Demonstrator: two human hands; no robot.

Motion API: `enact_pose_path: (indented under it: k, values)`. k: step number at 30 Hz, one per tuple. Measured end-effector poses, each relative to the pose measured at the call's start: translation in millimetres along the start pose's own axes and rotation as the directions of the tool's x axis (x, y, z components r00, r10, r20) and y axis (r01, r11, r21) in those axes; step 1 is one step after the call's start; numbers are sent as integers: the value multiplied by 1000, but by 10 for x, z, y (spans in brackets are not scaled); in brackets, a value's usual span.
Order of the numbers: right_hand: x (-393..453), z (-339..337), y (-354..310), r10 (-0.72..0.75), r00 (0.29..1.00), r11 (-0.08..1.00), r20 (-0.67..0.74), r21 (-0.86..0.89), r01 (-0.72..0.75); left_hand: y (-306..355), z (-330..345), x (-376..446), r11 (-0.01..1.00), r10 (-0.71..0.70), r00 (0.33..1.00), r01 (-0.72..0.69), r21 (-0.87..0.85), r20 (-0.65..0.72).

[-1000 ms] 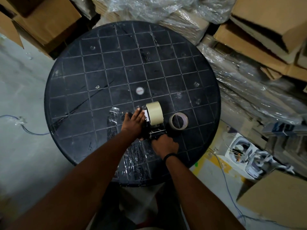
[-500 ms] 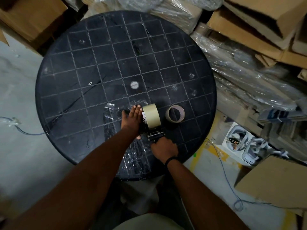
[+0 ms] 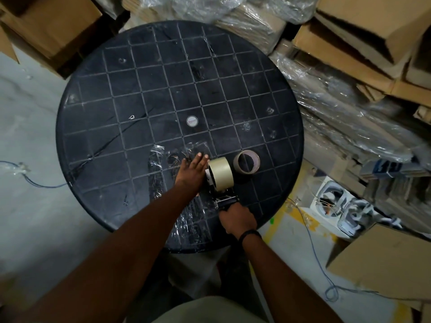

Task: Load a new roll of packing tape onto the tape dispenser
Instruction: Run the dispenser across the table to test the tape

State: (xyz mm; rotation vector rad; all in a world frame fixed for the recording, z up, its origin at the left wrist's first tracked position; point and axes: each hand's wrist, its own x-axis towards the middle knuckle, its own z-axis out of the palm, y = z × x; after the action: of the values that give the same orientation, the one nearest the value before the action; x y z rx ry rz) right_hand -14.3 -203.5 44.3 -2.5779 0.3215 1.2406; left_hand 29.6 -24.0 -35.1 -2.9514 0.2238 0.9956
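Room: cardboard boxes (image 3: 363,40) and plastic-wrapped bundles stacked behind and to my right; grey concrete floor.
Surface: one round black table (image 3: 116,94) with a square grid pattern.
Clear plastic wrap (image 3: 161,173): one crinkled sheet lying flat on the near part of the table.
My left hand (image 3: 192,172): flat, fingers stretched out, pressed against the left side of the new tape roll.
New tape roll (image 3: 221,173): one, tan, upright on edge, seated on the dispenser.
Tape dispenser (image 3: 225,200): one, mostly hidden by the roll and my hands.
My right hand (image 3: 238,219): curled closed around the dispenser handle; black band on the wrist.
Empty core (image 3: 246,162): one, lying flat just right of the roll.
Boxes' contents: cannot tell.
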Motion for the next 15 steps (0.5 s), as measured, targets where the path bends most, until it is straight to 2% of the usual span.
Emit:
enact_pose_path:
  k: [2,7,12,15]
  values:
    - [-2,-4,-2,7,1000,1000,5,-2,-7,21,38,-60,999,32,999,-32,12,9]
    - [-40,-97,1,-15,1000,1000,21,-10,15,149,53,-52,1000,-7,991,3,28,134]
    - [-120,-58,146,-27,998,999,62,-45,30,143,139,-38,999,-49,994,47,23,98]
    - [-128,-23,253,13,994,999,107,-36,-10,128,136,-43,998,-61,993,59,16,100]
